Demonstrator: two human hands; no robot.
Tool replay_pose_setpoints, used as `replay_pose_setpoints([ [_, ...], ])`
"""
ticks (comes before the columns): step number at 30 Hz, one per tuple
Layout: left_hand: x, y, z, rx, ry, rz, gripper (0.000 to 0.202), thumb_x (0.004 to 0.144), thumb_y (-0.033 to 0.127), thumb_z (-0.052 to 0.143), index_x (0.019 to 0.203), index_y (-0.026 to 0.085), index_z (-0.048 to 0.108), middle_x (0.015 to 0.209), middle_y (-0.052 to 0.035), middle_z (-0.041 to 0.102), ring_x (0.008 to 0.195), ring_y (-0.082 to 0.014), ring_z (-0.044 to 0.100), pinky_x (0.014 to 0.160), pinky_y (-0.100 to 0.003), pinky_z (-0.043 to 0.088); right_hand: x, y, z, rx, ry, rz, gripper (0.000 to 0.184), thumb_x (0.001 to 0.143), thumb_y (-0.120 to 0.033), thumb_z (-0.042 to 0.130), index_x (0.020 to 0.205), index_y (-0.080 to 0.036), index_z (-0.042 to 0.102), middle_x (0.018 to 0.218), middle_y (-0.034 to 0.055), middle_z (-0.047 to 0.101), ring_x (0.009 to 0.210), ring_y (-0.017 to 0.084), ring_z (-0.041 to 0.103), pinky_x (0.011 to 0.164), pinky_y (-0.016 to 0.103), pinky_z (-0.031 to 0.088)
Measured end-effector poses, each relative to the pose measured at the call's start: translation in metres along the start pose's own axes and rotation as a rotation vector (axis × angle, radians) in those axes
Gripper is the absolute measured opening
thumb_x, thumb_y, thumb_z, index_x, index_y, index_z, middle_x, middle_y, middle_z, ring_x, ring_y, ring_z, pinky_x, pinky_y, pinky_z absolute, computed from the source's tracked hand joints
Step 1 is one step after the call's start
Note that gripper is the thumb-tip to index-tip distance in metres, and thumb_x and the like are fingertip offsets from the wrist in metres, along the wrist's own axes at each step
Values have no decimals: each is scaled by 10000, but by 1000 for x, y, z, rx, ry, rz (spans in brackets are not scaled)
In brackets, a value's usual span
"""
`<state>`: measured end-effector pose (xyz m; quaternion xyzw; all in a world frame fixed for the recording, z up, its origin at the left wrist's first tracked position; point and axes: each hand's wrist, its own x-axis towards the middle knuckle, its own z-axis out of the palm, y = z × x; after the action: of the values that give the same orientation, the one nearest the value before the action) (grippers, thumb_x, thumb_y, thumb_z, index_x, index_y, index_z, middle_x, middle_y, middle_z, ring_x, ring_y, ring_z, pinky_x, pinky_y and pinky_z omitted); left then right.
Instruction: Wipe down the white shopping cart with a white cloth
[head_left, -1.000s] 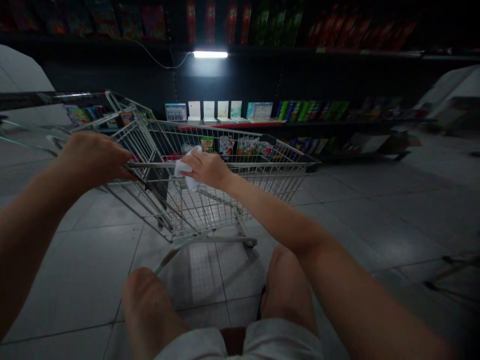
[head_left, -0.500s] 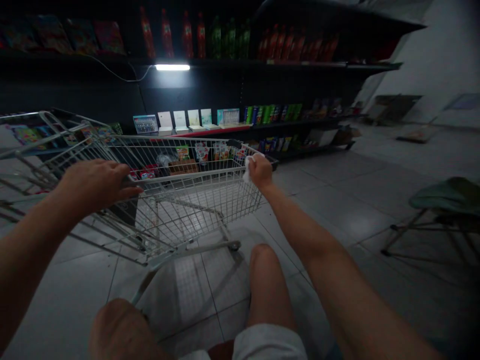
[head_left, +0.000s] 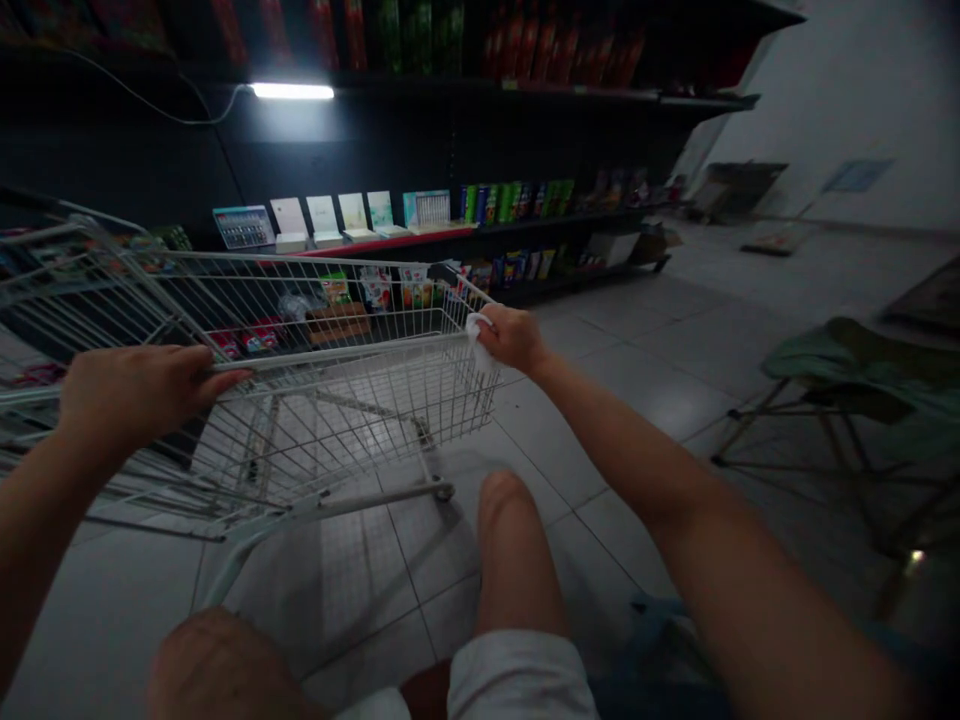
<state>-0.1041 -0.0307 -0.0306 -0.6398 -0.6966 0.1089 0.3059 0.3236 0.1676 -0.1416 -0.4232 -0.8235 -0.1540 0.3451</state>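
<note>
A grey wire shopping cart (head_left: 375,350) stands right in front of me, its basket reaching from the left to the middle of the head view. My left hand (head_left: 139,390) is closed over the near top rail, thumb stretched along it; its fingertips are partly hidden. At the right end of the basket, my right hand (head_left: 510,337) clutches a crumpled white cloth (head_left: 478,335) against the corner of the rim. Part of the cloth sticks out on the hand's left side.
Beyond the cart, dark shelves (head_left: 360,150) carry bottles, boxes, cans and packets under a lit tube lamp (head_left: 292,91). A folding stool (head_left: 847,350) with a green seat stands at right on the tiled floor (head_left: 645,350). My knees are close below the basket.
The view has turned right and slightly down, so shelves and cart appear farther left. Both hands stay at the cart's rim; more of the white cloth shows beside my right hand.
</note>
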Motion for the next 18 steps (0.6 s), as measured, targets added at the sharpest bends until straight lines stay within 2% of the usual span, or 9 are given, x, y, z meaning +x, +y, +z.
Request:
replay_pose_setpoints([
  [3, 2, -13, 7, -13, -101, -48, 755, 895, 721, 120, 949, 197, 661, 869, -110, 714, 792, -303, 679, 626, -333, 412, -1, -20, 1, 80, 87, 28, 415, 969, -460, 358, 836, -177, 631, 813, 61, 669, 740, 147, 580, 694, 275, 421],
  [5, 5, -15, 6, -41, -150, -70, 750, 895, 714, 134, 960, 189, 665, 920, -120, 710, 840, -304, 672, 640, -333, 415, 0, -38, 3, 149, 194, 64, 413, 979, -487, 365, 859, -190, 626, 834, 56, 657, 776, 153, 584, 732, 288, 457],
  [8, 15, 2, -5, -128, -59, 63, 716, 918, 678, 161, 1096, 174, 638, 1131, -144, 677, 1012, -311, 639, 665, -331, 427, -5, -71, 18, 161, 344, 78, 362, 974, -486, 421, 969, -201, 642, 951, 79, 651, 946, 195, 586, 883, 360, 480],
  [10, 26, 25, -14, -211, 22, 205, 731, 914, 699, 183, 1185, 172, 609, 1218, -151, 649, 1093, -302, 614, 703, -324, 438, -16, -99, 40, 100, 305, -43, 301, 965, -433, 470, 1057, -218, 659, 1036, 90, 649, 1065, 228, 557, 985, 425, 440],
  [11, 33, 37, -17, -246, 8, 221, 747, 904, 719, 180, 1193, 182, 612, 1219, -147, 654, 1078, -298, 625, 702, -322, 440, -24, -114, 54, 72, 256, -126, 267, 959, -401, 492, 1083, -242, 667, 1052, 82, 651, 1081, 233, 548, 995, 438, 427],
  [14, 53, 66, -23, -266, -162, 227, 801, 882, 757, 152, 1165, 204, 658, 1105, -137, 708, 997, -314, 667, 742, -347, 456, -52, -147, 98, 41, 119, -369, 201, 956, -318, 514, 1051, -336, 690, 999, 22, 674, 981, 197, 557, 892, 388, 441],
  [16, 61, 74, -20, -239, -209, 206, 844, 868, 777, 126, 1130, 206, 689, 1037, -142, 726, 975, -324, 676, 777, -371, 462, -64, -153, 117, 37, 79, -509, 212, 967, -275, 501, 1010, -356, 692, 961, -8, 679, 910, 163, 555, 829, 345, 434],
  [18, 64, 73, -14, -230, -198, 192, 859, 866, 779, 112, 1128, 213, 702, 1030, -140, 730, 983, -322, 676, 802, -378, 464, -65, -149, 120, 29, 44, -656, 231, 981, -252, 476, 1013, -343, 685, 985, -17, 681, 908, 147, 552, 822, 330, 422],
])
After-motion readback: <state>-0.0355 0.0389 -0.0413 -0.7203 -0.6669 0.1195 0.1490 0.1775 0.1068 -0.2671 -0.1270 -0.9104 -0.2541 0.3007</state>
